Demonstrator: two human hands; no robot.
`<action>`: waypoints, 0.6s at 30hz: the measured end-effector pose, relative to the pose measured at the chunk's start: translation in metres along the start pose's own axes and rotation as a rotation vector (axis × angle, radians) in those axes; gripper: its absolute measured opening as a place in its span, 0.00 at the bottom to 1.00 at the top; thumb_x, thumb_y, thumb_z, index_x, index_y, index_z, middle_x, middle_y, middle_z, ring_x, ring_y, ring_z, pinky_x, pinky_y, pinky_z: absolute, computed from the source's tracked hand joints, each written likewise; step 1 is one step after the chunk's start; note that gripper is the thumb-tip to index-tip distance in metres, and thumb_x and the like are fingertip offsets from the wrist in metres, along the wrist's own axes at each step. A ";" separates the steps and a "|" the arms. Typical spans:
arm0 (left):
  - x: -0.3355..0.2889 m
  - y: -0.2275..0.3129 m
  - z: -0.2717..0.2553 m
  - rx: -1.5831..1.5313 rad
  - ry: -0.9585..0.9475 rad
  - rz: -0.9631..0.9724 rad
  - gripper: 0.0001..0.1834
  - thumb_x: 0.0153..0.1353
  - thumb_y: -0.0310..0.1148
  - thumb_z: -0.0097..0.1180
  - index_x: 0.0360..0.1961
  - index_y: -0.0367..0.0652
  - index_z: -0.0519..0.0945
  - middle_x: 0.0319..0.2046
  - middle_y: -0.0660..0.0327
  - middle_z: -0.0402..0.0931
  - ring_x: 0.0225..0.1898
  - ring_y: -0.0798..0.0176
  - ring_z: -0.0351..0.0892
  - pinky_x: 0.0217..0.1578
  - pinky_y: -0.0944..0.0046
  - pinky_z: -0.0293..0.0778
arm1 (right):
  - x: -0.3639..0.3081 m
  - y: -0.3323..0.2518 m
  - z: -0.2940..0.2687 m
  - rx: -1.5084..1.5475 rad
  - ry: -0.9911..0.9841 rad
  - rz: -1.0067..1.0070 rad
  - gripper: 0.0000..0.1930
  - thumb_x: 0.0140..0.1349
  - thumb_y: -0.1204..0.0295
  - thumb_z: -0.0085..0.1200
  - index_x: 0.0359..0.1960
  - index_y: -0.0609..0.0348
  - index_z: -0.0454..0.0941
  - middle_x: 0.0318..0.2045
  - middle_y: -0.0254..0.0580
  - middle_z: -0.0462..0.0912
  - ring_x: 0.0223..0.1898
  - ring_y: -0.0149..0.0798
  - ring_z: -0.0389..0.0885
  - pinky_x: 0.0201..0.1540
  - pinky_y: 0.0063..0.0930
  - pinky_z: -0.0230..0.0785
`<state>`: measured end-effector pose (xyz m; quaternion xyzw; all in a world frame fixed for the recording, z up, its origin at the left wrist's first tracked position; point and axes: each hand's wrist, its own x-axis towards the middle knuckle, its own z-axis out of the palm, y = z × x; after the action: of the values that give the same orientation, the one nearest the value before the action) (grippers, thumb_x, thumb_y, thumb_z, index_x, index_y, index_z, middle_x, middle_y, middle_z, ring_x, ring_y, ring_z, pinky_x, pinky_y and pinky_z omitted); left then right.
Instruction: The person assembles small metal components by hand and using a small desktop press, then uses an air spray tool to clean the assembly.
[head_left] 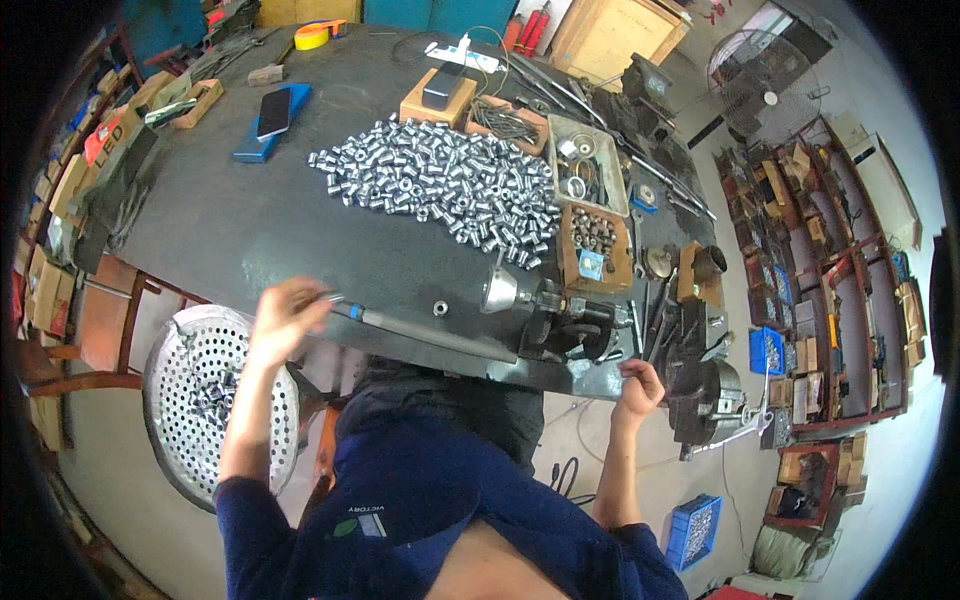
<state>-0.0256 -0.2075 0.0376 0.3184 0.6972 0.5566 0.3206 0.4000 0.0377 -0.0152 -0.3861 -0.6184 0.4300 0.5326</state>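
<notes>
My left hand [288, 312], smeared by motion, closes its fingers at the tip of a long grey rod [430, 335] with a blue band. The rod slants along the table's front edge towards a dark clamp-like fixture [575, 328]. Just right of that fixture, my right hand [642, 388] is curled with thumb and fingertips together; what it pinches, if anything, is too small to make out. One loose metal fitting [440, 308] lies on the tabletop between the rod and a silver cone-shaped part [502, 289]. Behind it spreads a big pile of shiny metal fittings [440, 180].
On the left, a perforated metal stool [165, 410] carries several fittings. A cardboard box [570, 262] and a plastic tray [612, 190] of parts border the pile. A bench vise [705, 395] stands right of my right hand. A phone [273, 113] rests on a blue box.
</notes>
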 end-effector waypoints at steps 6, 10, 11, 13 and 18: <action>-0.092 -0.055 -0.092 0.856 0.379 0.004 0.06 0.43 0.23 0.55 0.23 0.30 0.72 0.19 0.52 0.73 0.20 0.63 0.72 0.23 0.66 0.67 | -0.034 -0.013 0.031 0.054 -0.242 0.354 0.11 0.42 0.90 0.40 0.22 0.68 0.75 0.21 0.38 0.77 0.25 0.28 0.75 0.31 0.19 0.67; -0.141 -0.112 -0.128 1.233 0.450 -0.118 0.13 0.42 0.27 0.53 0.33 0.39 0.74 0.26 0.51 0.73 0.31 0.48 0.73 0.33 0.53 0.68 | -0.039 -0.024 0.044 -0.008 -0.332 0.456 0.11 0.43 0.91 0.40 0.23 0.67 0.75 0.22 0.38 0.77 0.26 0.27 0.75 0.32 0.18 0.68; -0.149 -0.116 -0.132 1.225 0.459 -0.116 0.13 0.42 0.28 0.53 0.34 0.40 0.74 0.27 0.51 0.73 0.31 0.48 0.73 0.34 0.54 0.68 | -0.039 -0.021 0.043 -0.060 -0.367 0.433 0.11 0.43 0.90 0.40 0.24 0.66 0.75 0.22 0.38 0.77 0.26 0.27 0.75 0.32 0.18 0.68; -0.145 -0.110 -0.132 1.266 0.470 -0.147 0.14 0.43 0.28 0.54 0.35 0.39 0.73 0.31 0.52 0.75 0.34 0.49 0.74 0.36 0.54 0.68 | -0.041 -0.030 0.043 -0.047 -0.356 0.470 0.11 0.41 0.90 0.39 0.22 0.67 0.75 0.22 0.39 0.77 0.25 0.28 0.74 0.31 0.18 0.67; -0.072 -0.021 -0.052 0.983 0.366 -0.017 0.14 0.48 0.30 0.56 0.37 0.36 0.75 0.30 0.49 0.76 0.29 0.49 0.76 0.31 0.57 0.70 | -0.050 -0.025 0.037 -0.073 -0.392 0.497 0.11 0.43 0.87 0.40 0.24 0.66 0.76 0.23 0.39 0.77 0.26 0.28 0.75 0.30 0.18 0.67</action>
<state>-0.0261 -0.2988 0.0332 0.3232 0.9232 0.2075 0.0107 0.3694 -0.0220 -0.0103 -0.4540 -0.6110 0.5907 0.2675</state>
